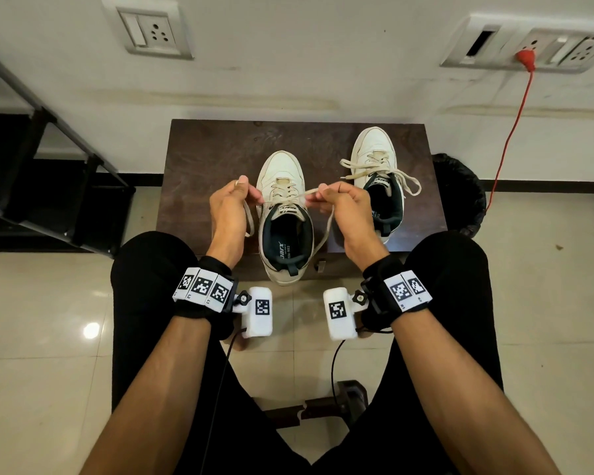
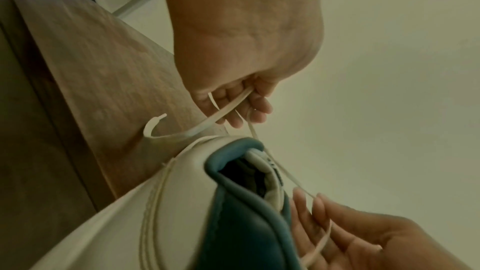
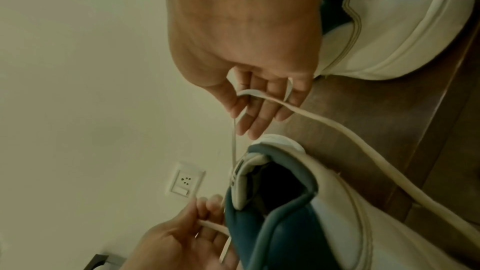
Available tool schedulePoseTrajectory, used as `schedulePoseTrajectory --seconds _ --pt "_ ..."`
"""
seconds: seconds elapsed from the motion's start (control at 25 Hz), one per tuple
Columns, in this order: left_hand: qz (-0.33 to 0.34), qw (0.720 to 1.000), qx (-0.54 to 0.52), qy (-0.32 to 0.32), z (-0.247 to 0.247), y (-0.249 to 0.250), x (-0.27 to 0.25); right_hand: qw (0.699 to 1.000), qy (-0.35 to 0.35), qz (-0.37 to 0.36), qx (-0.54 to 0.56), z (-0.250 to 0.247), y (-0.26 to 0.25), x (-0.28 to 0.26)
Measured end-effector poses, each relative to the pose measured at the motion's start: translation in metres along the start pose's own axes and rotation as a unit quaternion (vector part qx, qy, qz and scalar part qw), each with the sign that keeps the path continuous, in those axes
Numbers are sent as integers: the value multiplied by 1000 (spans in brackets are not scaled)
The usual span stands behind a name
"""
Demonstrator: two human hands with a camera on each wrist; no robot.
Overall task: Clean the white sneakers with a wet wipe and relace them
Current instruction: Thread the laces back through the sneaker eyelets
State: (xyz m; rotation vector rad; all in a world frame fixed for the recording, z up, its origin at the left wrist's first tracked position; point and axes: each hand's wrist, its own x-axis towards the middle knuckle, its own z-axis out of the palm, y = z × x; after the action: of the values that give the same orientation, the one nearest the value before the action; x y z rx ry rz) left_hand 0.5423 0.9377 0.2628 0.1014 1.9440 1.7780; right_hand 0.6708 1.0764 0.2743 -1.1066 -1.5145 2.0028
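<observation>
Two white sneakers with dark linings stand on a small dark wooden table (image 1: 206, 156). The nearer sneaker (image 1: 285, 234) sits in the middle, heel towards me; its lace (image 1: 309, 192) is threaded and stretched sideways over the tongue. My left hand (image 1: 254, 197) pinches the left lace end, and the tail hangs below it. My right hand (image 1: 314, 200) pinches the right end. In the left wrist view the left hand (image 2: 241, 110) curls round the lace (image 2: 207, 124) above the sneaker collar (image 2: 233, 202). The right wrist view has the right hand (image 3: 259, 110) gripping its lace (image 3: 337, 126). The second sneaker (image 1: 378, 173) stands laced at the right.
A black bin (image 1: 460, 193) stands right of the table, with a red cord (image 1: 515, 125) running up to a wall socket. A black metal shelf frame (image 1: 48, 149) is at the left. My knees in black trousers flank the table's front edge.
</observation>
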Motion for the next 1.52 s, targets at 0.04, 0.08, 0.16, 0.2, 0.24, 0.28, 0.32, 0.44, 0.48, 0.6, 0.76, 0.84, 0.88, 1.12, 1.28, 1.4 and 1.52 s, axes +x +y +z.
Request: schedulePoseTrajectory --seconds 0.04,0.08,0.16,0.2,0.24,0.28,0.32,0.44,0.48,0.6,0.76,0.84,0.88,1.12,1.28,1.4,1.52 --pt "-8 1000 5 20 -2 -3 3 999 19 19 -35 -3 1 0" --pt "-16 999 9 31 -3 -4 4 996 33 34 -70 -6 2 -1" --pt "-15 998 49 29 -4 -7 4 988 52 21 -144 -10 6 -1" --pt "-6 997 73 21 -4 -9 2 981 57 -2 -185 -11 8 0" --pt "6 996 83 19 -4 -7 0 974 57 -23 -220 -11 9 0" --pt "18 997 74 23 -5 -7 -1 969 47 -32 -239 -10 8 0" --pt "27 997 60 26 -5 -5 -3 969 31 -32 -244 -9 8 0" --pt "51 992 113 21 -6 -5 -4 955 -14 -36 -295 -6 11 -3" --pt "58 984 170 7 -6 -5 -4 943 -24 -45 -328 -6 11 -4" --pt "60 946 315 -55 -7 -7 -5 937 -49 -45 -342 -6 10 -4" --pt "45 962 254 -95 -9 -4 -3 939 -90 -11 -331 -8 7 1" --pt "37 973 205 -96 -8 0 -4 941 -109 -8 -321 -8 8 2" --pt "32 979 178 -94 -7 1 -4 943 -121 -8 -309 -6 7 2" --pt "20 993 53 -104 1 8 -8 979 -155 -70 -115 -1 -3 -4" --pt "-8 990 -53 -133 4 10 -12 984 -171 -56 12 4 -3 -2" --pt "-14 987 -78 -142 6 11 -14 988 -143 -42 43 9 -5 0" --pt "-12 991 -58 -116 9 9 -10 991 -118 -54 23 13 -5 6"
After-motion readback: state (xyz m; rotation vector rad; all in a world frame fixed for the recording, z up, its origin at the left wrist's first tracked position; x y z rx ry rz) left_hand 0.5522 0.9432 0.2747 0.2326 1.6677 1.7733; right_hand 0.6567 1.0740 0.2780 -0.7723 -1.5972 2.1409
